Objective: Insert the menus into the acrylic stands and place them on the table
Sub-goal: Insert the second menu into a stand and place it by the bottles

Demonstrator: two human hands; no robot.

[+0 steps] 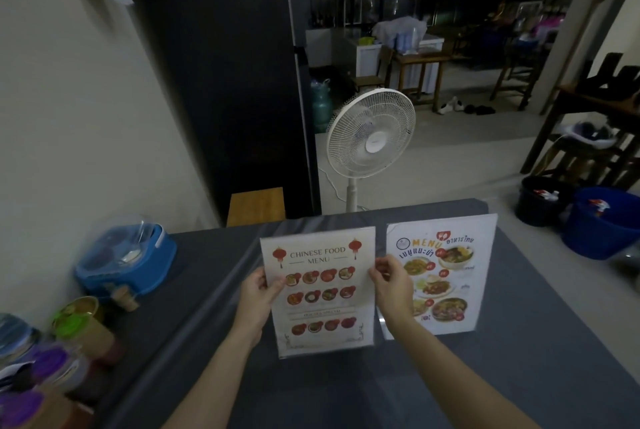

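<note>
A Chinese food menu in a clear acrylic stand (320,293) is upright over the grey table (346,390). My left hand (258,300) grips its left edge and my right hand (391,284) grips its right edge. Whether its base touches the table I cannot tell. Just to the right, a second acrylic stand with a Thai menu (446,272) stands upright on the table, partly hidden behind my right hand.
A blue lidded container (126,260) and several jars with green and purple lids (69,331) sit at the table's left by the wall. A white standing fan (370,141) is beyond the far edge. Blue and black buckets (595,220) stand on the floor at right.
</note>
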